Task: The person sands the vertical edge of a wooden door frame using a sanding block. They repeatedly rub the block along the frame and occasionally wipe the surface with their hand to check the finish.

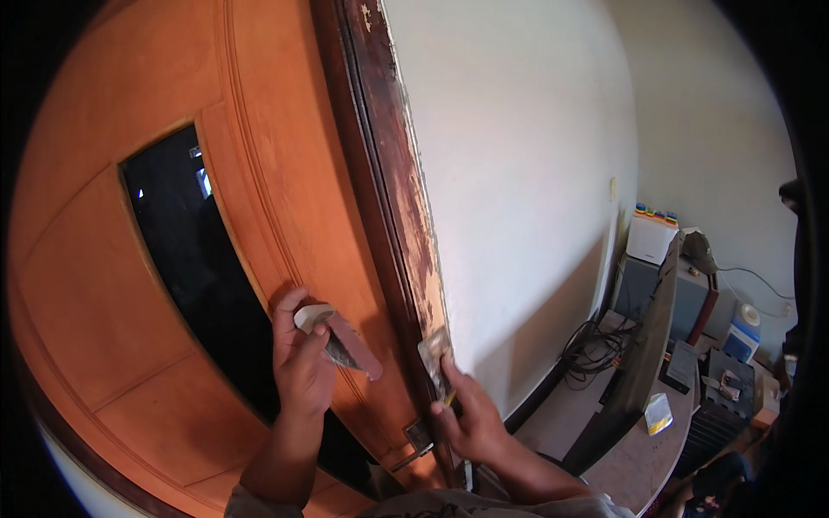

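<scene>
A dark brown door frame (pixel 367 112) rises beside an orange-brown wooden door (pixel 294 155); its paint is worn off in patches, showing pale wood. My right hand (pixel 475 421) grips a scraper (pixel 434 358) with a flat, smeared metal blade. The blade lies on or very close to the bare strip of the frame; exact contact is hard to see. Between thumb and fingers of my left hand (pixel 302 371) is a curled, reddish sheet with a pale back, which looks like sandpaper (pixel 352 347). It is held in front of the door, left of the scraper.
A door handle (pixel 418 439) sits below my hands. The door has a dark glass panel (pixel 186 224). To the right of the frame runs a white wall (pixel 518 173). Farther right are a table (pixel 635 470), a large flat screen (pixel 635 363), coiled black cables (pixel 594 347) and a white box (pixel 649 238).
</scene>
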The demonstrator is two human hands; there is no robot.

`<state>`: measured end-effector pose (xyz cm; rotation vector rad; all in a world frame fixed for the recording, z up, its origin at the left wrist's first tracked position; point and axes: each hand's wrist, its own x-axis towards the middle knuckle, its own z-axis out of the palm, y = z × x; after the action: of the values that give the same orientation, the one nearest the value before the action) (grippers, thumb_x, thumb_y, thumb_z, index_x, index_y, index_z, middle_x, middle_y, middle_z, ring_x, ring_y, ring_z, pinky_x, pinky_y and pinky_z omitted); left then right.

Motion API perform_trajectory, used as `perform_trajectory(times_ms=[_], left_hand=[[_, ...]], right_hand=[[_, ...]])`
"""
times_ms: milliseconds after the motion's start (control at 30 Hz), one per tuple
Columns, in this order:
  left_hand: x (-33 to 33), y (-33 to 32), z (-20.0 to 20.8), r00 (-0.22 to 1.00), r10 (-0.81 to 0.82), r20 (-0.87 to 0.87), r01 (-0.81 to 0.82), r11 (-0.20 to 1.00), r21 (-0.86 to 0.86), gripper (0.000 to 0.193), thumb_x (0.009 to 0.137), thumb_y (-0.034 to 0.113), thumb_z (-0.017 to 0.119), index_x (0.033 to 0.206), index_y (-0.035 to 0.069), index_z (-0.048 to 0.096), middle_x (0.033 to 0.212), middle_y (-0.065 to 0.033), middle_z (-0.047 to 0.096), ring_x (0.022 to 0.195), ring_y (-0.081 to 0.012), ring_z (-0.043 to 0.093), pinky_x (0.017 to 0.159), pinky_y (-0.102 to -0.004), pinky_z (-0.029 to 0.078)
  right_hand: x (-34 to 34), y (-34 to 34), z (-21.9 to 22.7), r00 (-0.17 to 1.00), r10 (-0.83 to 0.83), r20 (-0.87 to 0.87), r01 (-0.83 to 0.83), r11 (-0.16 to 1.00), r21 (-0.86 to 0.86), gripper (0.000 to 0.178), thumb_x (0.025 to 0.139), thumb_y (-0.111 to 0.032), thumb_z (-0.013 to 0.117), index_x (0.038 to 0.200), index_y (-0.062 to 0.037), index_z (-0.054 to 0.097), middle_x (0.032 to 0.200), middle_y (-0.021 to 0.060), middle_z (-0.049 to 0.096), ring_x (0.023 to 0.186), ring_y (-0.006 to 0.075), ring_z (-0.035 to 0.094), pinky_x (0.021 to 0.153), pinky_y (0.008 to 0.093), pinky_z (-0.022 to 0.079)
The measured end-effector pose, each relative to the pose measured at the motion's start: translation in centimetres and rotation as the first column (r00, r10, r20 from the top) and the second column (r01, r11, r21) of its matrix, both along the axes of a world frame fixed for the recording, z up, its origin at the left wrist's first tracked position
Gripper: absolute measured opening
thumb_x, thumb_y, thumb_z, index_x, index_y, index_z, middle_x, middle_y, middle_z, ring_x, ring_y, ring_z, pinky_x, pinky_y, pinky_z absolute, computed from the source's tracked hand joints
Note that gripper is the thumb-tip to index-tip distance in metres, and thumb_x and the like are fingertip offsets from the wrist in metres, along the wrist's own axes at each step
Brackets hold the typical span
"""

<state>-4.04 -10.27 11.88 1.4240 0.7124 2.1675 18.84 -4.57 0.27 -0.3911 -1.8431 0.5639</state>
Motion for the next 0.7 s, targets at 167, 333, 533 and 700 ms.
perform_trajectory(times_ms=[167, 333, 533, 700], left_hand=[[1.0, 2.6, 3.3, 0.911, 0.271, -0.310, -0.261, 0.963, 0.073, 0.033, 0.092, 0.002, 0.041, 0.110, 0.000, 0.068, 0.109, -0.0085, 0.059, 0.091, -0.0167, 0.058, 0.081, -0.0309, 0.050], [2.3, 4.8, 7.3, 0.833, 0.378, -0.403, -0.270, 0.915, 0.301, 0.021, 0.096, 0.002, 0.056, 0.114, -0.001, 0.067, 0.099, -0.0020, 0.059, 0.089, -0.0088, 0.054, 0.081, -0.0235, 0.043], [3.9, 8.3, 9.3, 0.866, 0.379, -0.326, -0.287, 0.911, 0.296, 0.033, 0.093, 0.017, 0.079, 0.118, 0.003, 0.063, 0.092, 0.0024, 0.052, 0.079, -0.0048, 0.047, 0.070, -0.0217, 0.040], [4.8, 9.7, 8.9, 0.701, 0.604, -0.378, -0.526, 0.797, 0.298, 0.061, 0.086, 0.019, 0.086, 0.134, 0.000, 0.053, 0.099, -0.0036, 0.054, 0.083, -0.0122, 0.052, 0.075, -0.0300, 0.048]], right_hand=[[0.3, 2.7, 8.0, 0.987, -0.158, 0.011, 0.157, 0.985, 0.076, 0.068, 0.096, -0.009, 0.071, 0.159, -0.0115, 0.044, 0.107, 0.0244, 0.067, 0.090, 0.0453, 0.070, 0.081, 0.0508, 0.057], [0.6, 4.0, 14.3, 0.972, -0.234, 0.015, 0.227, 0.956, 0.184, 0.064, 0.097, -0.014, 0.067, 0.157, -0.0139, 0.046, 0.105, 0.0218, 0.062, 0.083, 0.0442, 0.068, 0.077, 0.0516, 0.057], [0.3, 5.2, 18.0, 0.959, -0.271, 0.087, 0.254, 0.952, 0.168, 0.063, 0.098, -0.021, 0.069, 0.157, -0.0145, 0.046, 0.095, 0.0213, 0.063, 0.078, 0.0420, 0.069, 0.074, 0.0508, 0.057], [-0.7, 5.5, 18.1, 0.968, -0.237, 0.086, 0.218, 0.957, 0.191, 0.063, 0.100, -0.024, 0.067, 0.158, -0.0148, 0.044, 0.097, 0.0226, 0.064, 0.073, 0.0430, 0.069, 0.069, 0.0507, 0.058]])
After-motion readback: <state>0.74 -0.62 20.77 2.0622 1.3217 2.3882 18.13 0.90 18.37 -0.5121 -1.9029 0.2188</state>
